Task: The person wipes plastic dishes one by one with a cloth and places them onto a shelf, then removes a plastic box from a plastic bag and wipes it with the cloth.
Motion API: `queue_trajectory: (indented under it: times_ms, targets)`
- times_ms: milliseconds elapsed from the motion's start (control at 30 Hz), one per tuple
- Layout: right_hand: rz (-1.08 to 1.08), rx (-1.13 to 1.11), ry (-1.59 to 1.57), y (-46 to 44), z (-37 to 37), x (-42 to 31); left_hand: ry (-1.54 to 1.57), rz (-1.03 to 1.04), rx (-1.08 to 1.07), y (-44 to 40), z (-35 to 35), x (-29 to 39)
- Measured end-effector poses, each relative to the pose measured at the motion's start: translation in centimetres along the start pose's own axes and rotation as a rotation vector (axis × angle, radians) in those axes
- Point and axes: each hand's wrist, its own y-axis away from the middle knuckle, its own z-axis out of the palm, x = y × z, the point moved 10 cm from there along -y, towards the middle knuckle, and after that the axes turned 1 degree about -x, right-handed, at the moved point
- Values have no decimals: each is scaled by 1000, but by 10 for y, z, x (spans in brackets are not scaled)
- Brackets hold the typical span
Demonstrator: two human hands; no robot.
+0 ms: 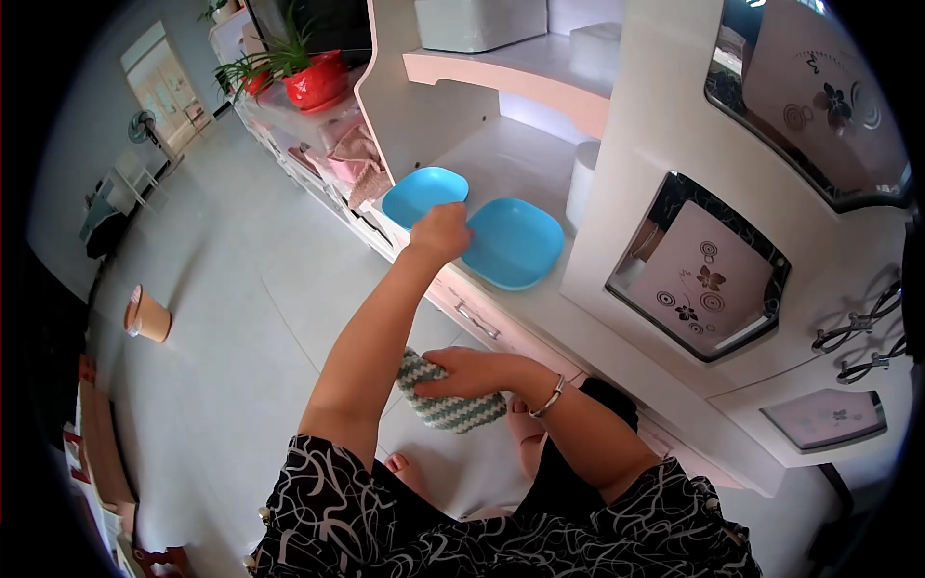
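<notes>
My left hand (pixel 441 233) is closed at the near right rim of a light-blue rounded-square plate (pixel 424 196); its fingertips are hidden. This plate is at the front left of the cabinet shelf. Just right of my knuckles lies a second blue plate (pixel 513 244), near the shelf's front edge. Lower down, in front of my body, my right hand (pixel 464 372) grips a green-and-white zigzag-striped cloth (pixel 453 407), which hangs over the floor. A bracelet is on the right wrist.
The white and pink cabinet (pixel 501 154) has an upper shelf with a white box (pixel 480 24). A drawer handle (pixel 477 320) sits below the plates. Left of it are red-potted plants (pixel 316 82) and a pink cloth (pixel 358 159). A tan bin (pixel 147 315) stands on the floor.
</notes>
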Motion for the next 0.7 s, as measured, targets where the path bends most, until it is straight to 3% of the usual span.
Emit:
queue_trajectory:
  times_ms: [367, 467, 533, 567, 633, 700]
  targets:
    - [29, 13, 97, 2, 1, -1, -318, 132, 111, 6, -31, 26]
    - [56, -15, 17, 1, 4, 0, -158, 206, 277, 19, -64, 37]
    - [112, -58, 9, 1, 8, 4, 348, -14, 77, 23, -64, 15]
    - [111, -64, 14, 2, 7, 1, 349, -19, 82, 28, -67, 10]
    - [108, -104, -47, 8, 9, -7, 889, -119, 82, 48, -67, -13]
    - [103, -117, -66, 7, 13, -2, 972, -141, 107, 75, -72, -26]
